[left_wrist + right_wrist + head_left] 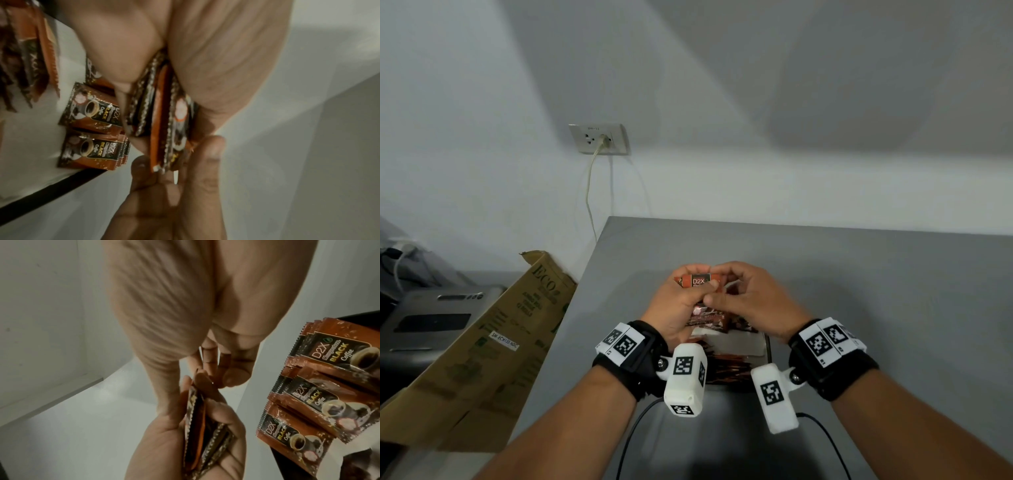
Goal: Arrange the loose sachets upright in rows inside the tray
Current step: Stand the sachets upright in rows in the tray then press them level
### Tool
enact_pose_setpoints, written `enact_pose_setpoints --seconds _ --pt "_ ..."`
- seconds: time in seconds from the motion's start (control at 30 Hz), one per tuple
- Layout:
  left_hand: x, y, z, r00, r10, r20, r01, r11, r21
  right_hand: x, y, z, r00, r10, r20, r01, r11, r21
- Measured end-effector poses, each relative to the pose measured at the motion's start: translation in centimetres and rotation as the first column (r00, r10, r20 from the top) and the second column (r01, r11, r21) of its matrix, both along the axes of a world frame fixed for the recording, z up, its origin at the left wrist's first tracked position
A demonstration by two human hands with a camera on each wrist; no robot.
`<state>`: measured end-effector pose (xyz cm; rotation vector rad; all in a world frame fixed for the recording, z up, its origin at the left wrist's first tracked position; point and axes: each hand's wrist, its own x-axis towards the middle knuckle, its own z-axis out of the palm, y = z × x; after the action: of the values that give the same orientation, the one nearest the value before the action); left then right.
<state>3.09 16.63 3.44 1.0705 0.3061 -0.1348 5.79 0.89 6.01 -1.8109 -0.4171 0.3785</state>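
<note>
My left hand (683, 296) grips a small stack of brown and black coffee sachets (700, 281) above the far end of the tray (768, 349). My right hand (727, 289) pinches one end of that stack. In the left wrist view the stack (162, 113) stands edge-on between thumb and fingers, with the right hand's fingertips (207, 151) at its lower corner. The right wrist view shows the same stack (197, 426) in the left palm. More sachets (92, 110) lie flat on the tray's white lining, and others (726, 366) stand in a row at its near end.
The tray, with its black rim (51, 194), sits on a grey table (859, 291) by a white wall. A cardboard box (482, 342) leans at the table's left edge beside a grey appliance (431, 318). A wall socket (599, 138) has a cord hanging down.
</note>
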Motion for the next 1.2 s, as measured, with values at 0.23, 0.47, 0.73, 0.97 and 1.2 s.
enact_pose_setpoints --seconds 0.23,0.47,0.73,0.97,1.2 --pt "-0.1 0.1 0.4 0.995 -0.039 -0.091 0.028 0.993 -0.116 0.4 0.4 -1.0 0.978 -0.205 -0.019 0.205 0.978 -0.042" --pt "-0.1 1.2 0.2 0.999 -0.01 -0.047 0.015 0.994 0.108 1.6 -0.7 1.3 0.889 -0.269 -0.37 0.358 0.912 0.199" --pt "-0.2 0.5 0.1 0.999 0.012 0.045 -0.019 0.99 0.14 0.4 0.1 0.1 0.955 -0.193 -0.227 0.211 0.976 0.06" --pt "-0.4 1.9 -0.1 0.96 -0.104 -0.258 0.062 0.984 -0.165 0.9 -1.4 1.6 0.986 -0.102 0.133 0.104 0.994 -0.01" --pt "0.5 1.9 0.0 0.994 0.097 -0.043 -0.089 0.983 0.161 1.5 -3.0 0.3 0.947 -0.245 -0.21 0.282 0.945 0.167"
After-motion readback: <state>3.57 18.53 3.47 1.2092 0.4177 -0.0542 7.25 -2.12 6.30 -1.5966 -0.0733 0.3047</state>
